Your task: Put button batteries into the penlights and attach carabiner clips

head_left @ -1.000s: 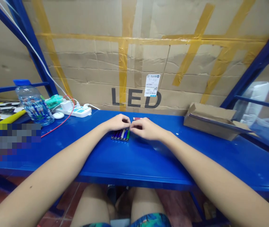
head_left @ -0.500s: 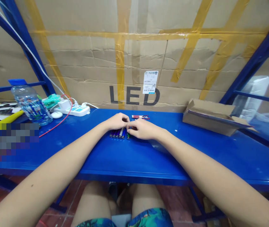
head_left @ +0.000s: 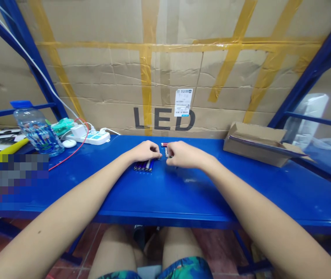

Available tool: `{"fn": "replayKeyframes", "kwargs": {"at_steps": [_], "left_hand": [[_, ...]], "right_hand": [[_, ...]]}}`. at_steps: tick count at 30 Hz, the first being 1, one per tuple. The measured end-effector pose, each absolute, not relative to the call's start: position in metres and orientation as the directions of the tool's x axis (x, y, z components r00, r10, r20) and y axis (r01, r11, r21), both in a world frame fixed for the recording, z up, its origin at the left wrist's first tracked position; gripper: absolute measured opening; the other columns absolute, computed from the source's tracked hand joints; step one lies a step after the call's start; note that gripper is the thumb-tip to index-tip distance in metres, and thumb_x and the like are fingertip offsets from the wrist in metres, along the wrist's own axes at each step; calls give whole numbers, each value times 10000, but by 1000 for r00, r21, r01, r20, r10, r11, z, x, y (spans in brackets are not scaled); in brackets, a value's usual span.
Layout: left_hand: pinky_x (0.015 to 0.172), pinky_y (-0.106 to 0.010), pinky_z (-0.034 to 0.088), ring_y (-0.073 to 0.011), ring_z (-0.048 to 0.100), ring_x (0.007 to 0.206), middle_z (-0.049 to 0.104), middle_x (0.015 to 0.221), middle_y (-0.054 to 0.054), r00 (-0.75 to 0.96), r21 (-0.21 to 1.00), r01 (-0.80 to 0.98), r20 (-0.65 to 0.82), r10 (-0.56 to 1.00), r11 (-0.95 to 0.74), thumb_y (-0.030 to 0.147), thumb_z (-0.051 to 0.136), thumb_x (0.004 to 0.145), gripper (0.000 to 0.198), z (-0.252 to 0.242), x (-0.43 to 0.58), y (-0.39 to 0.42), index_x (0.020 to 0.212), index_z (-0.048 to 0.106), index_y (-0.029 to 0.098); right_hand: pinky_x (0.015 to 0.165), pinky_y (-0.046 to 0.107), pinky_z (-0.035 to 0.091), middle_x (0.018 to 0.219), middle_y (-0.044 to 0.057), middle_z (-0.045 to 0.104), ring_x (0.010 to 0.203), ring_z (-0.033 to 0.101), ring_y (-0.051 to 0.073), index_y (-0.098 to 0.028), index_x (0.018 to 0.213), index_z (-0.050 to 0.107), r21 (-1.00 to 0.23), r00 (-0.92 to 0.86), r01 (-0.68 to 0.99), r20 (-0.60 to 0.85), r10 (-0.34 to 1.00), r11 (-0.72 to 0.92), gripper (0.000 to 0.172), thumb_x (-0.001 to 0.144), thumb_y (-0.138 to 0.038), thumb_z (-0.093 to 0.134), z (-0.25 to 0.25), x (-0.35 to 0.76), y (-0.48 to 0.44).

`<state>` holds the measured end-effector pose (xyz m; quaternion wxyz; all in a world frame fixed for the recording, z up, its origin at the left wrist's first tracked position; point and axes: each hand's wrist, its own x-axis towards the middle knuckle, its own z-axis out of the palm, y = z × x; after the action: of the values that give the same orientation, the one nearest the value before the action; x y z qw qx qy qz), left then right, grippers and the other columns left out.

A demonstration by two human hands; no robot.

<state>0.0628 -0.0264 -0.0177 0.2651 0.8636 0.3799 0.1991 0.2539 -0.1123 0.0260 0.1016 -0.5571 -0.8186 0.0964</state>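
Several small coloured stick-shaped items (head_left: 143, 166) lie side by side in a row on the blue bench (head_left: 165, 193). My left hand (head_left: 144, 151) rests curled over the far end of that row, fingertips pressed on it. My right hand (head_left: 182, 154) is closed just to the right of the row, pinching a small stick item (head_left: 166, 152) that barely shows at its fingertips. A red stick item (head_left: 163, 144) peeks out behind the two hands.
An open flat cardboard box (head_left: 258, 144) sits at the right. At the left stand a water bottle (head_left: 38, 131), a white power strip (head_left: 91, 136) with a red wire, and a white mouse (head_left: 69, 143). A taped cardboard wall marked LED (head_left: 165, 118) closes the back.
My right hand has lifted off the row's right end and shifted right and back, taking the green-ended stick with it. The row now looks shorter. My left hand has stayed on the row.
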Motion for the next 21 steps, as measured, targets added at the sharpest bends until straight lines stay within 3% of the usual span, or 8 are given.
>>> {"fn": "replayKeyframes", "kwargs": {"at_steps": [2,5,9,11,15,18,21], "left_hand": [[648,-252,441,-160,621,674,717,728,-39,630,599,561,138,764,-571,405,679,763,233,-17,63,-27,700,736,188],[675,-253,442,-158,623,705,725,792,-48,647,574,552,163,745,-605,407,693,763,228,-16,66,-31,689,758,202],[817,-288,439,-183,628,796,726,831,-42,707,522,506,204,677,-686,387,709,766,201,-10,74,-43,671,766,220],[905,-327,413,-207,622,872,729,857,-44,717,465,516,226,659,-720,376,678,810,218,-7,80,-49,683,756,217],[911,-380,393,-246,575,981,710,984,-68,733,194,569,320,600,-799,266,527,920,235,-2,92,-58,866,748,209],[851,-383,410,-259,565,974,693,1019,-90,806,-27,541,302,509,-841,150,454,924,289,-3,101,-61,988,734,188],[773,-354,421,-245,579,915,689,986,-105,815,-129,554,285,504,-823,92,430,907,301,-6,106,-61,959,718,161]], "right_hand": [[518,263,353,789,51,674,617,554,149,-194,824,560,-380,-264,872,168,950,310,163,708,-240,666,31,273,-108],[540,261,378,791,34,673,623,558,145,-187,962,563,-527,-175,807,217,960,266,261,716,-200,649,29,299,-101],[567,277,399,740,24,664,611,559,152,-152,1094,592,-594,-142,768,206,968,239,382,713,-154,621,17,316,-93],[585,283,408,734,33,667,630,570,158,-138,1037,636,-602,-169,752,218,961,268,327,712,-151,599,12,317,-89],[581,274,395,679,23,638,630,551,148,-151,816,653,-606,-228,702,307,924,375,133,710,-172,575,9,316,-85],[578,272,388,684,22,642,638,557,151,-156,804,642,-616,-206,681,357,911,396,110,726,-220,598,10,314,-86],[574,271,374,701,29,649,647,557,151,-159,793,635,-592,-215,689,385,898,419,111,748,-257,610,9,313,-87]]}}
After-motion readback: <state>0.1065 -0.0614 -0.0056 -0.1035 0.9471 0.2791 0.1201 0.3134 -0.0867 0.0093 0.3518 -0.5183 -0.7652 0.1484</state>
